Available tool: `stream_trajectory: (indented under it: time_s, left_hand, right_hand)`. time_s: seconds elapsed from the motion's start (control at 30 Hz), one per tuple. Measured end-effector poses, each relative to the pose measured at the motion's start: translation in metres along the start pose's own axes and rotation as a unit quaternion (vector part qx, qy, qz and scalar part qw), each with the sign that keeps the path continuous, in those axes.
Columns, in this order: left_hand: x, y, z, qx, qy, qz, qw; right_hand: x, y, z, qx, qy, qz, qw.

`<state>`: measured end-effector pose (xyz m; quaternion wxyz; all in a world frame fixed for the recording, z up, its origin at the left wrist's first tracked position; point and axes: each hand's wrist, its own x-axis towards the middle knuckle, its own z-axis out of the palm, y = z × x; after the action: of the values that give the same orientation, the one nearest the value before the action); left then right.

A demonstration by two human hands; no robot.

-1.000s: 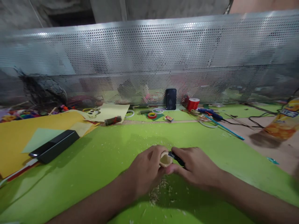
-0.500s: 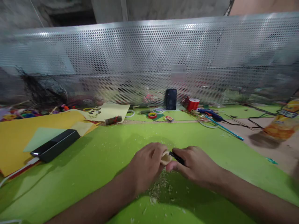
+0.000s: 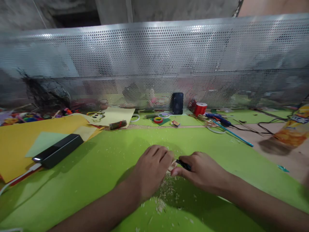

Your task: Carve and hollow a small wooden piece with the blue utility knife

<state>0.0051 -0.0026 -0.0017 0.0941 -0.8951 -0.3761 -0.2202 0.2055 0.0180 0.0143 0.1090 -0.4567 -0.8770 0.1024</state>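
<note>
lying far left, a black box-shaped device (image 3: 59, 151) with white cable. left hand (image 3: 153, 169) curled snugly around a pale piece (image 3: 172, 165), mostly hidden, held above pale shavings (image 3: 164, 195) on the green surface (image 3: 108, 180). black tool (image 3: 184, 165) at the piece's edge, gripped firmly by the right hand (image 3: 201, 170). far right: orange-yellow bottle (image 3: 294, 129).

head view | faces forward-down | green tabletop (image 3: 96, 167) near | perforated screen (image 3: 149, 48) beyond
</note>
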Motion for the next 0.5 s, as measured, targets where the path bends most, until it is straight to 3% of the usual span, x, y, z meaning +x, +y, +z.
stream_trajectory:
  time_s: [0.23, 0.5]
  left_hand:
    - [-0.003, -0.002, 0.006, -0.078, 0.008, -0.036, 0.996]
    - [-0.007, 0.008, 0.003, -0.226, 0.054, -0.029, 0.972]
  right_hand:
    - [0.000, 0.001, 0.000, -0.023, 0.012, 0.005, 1.000]
    - [-0.006, -0.002, -0.002, 0.048, 0.055, -0.053, 0.996]
